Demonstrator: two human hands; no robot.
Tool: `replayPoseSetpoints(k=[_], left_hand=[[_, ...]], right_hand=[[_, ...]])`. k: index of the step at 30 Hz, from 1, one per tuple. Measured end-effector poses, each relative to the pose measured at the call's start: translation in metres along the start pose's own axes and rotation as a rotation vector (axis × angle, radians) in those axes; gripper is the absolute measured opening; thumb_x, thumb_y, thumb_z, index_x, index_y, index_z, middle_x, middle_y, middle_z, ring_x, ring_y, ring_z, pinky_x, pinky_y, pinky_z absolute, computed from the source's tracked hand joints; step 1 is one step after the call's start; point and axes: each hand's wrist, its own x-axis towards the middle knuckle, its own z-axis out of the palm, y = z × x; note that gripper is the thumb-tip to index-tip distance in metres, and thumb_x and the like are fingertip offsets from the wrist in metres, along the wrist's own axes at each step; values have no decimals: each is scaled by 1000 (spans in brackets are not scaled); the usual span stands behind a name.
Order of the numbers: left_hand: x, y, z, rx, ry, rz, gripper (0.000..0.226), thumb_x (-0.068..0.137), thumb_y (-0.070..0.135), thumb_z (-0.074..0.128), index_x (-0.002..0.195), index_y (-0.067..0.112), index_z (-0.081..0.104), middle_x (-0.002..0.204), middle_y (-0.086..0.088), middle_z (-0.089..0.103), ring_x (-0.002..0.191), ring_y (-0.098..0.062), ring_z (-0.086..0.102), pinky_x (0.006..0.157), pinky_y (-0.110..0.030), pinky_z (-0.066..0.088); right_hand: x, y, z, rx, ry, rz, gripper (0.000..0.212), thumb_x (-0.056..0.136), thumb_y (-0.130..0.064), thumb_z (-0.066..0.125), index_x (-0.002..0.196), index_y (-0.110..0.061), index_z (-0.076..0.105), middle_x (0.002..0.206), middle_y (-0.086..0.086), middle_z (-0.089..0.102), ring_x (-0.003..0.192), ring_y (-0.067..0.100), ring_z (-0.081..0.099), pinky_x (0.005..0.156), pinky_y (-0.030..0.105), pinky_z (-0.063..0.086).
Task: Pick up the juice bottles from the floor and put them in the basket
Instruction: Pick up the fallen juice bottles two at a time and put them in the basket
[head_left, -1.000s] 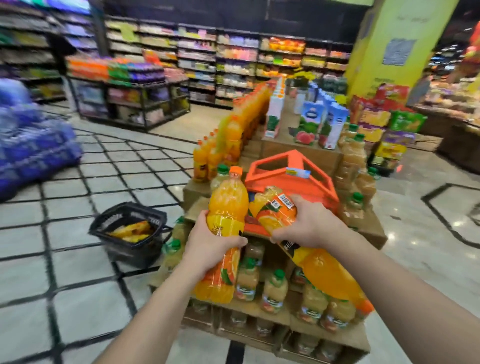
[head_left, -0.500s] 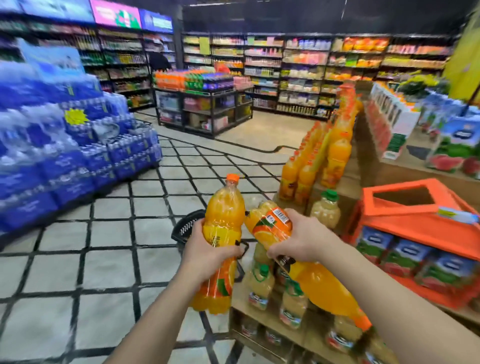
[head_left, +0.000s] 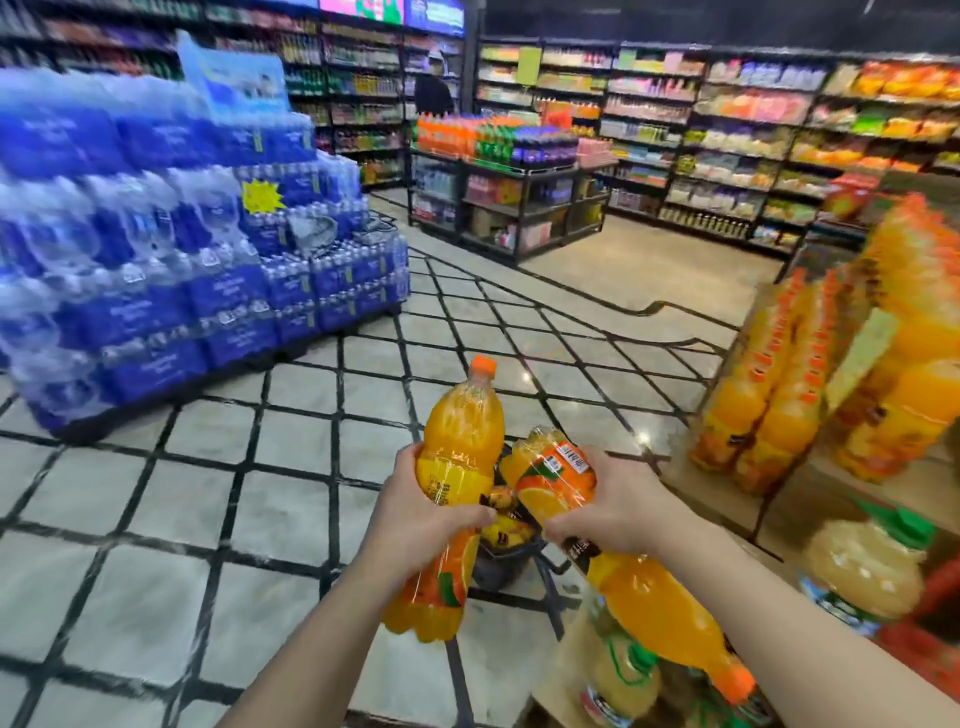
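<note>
- Broadly, a pale tiled floor with dark grid lines (head_left: 218, 467) is spreading out underneath, and a tall stack of blue shrink-wrapped water packs (head_left: 171, 249) is standing on it to the left, well apart from the hands.
- A display of orange juice bottles (head_left: 810, 395) is rising along the right edge, with a cloudy green-capped juice bottle (head_left: 862, 566) sitting below it.
- A dark plastic shopping basket (head_left: 506, 558) is sitting on the floor directly below and between the two hands, largely hidden by them; something yellow is showing inside it.
- An upright orange juice bottle with an orange cap (head_left: 460, 467) is being held by the left hand (head_left: 415, 514), whose grip is wrapping around its labelled middle.
- A second orange juice bottle, tilted cap-down toward the lower right (head_left: 639, 587), is being held by the right hand (head_left: 618, 504), its grip curling over the label.
- Both bottles are hanging in the air just above the basket, their upper ends almost touching.
- Judging from this, the carrying step is nearly finishing; the next move is calling for lowering both bottles into the basket and loosening each grip without knocking them together.
</note>
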Motion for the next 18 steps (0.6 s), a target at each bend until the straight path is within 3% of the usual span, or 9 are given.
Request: replayPoseSetpoints(k=[2, 7, 12, 15, 18], left_hand=[[42, 0, -3, 18, 12, -23, 115, 63, 39, 98, 153, 37, 26, 123, 8, 52, 112, -20, 58, 91, -41, 54], [159, 8, -3, 57, 51, -41, 117, 61, 40, 98, 153, 34, 28, 125, 6, 53, 111, -19, 58, 87, -38, 53], [267, 20, 3, 78, 76, -69, 115, 59, 40, 99, 151, 34, 31, 123, 8, 54, 108, -17, 58, 86, -37, 53], [321, 23, 12, 81, 67, -87, 113, 57, 40, 99, 149, 34, 33, 119, 10, 57, 106, -17, 60, 90, -42, 56], [375, 28, 23, 81, 55, -88, 105, 62, 36, 99, 145, 34, 35, 106, 19, 49, 98, -11, 52, 83, -34, 48]], right_hand=[[48, -9, -4, -32, -20, -25, 120, 58, -62, 89, 157, -31, 28, 120, -7, 48, 103, 15, 52, 74, 25, 48], [175, -28, -21, -74, -59, -70, 114, 52, -66, 87, 149, -32, 36, 111, -8, 58, 103, 17, 61, 91, 38, 57], [284, -38, -42, -85, -103, -78, 126, 49, -71, 84, 155, -33, 26, 118, -6, 59, 104, 18, 62, 91, 41, 58], [334, -39, -53, -70, -119, -74, 122, 55, -66, 87, 156, -32, 26, 112, -7, 58, 100, 17, 62, 87, 38, 59], [382, -35, -63, -39, -108, -60, 118, 55, -65, 88, 153, -31, 31, 108, -9, 57, 96, 14, 61, 84, 35, 59]])
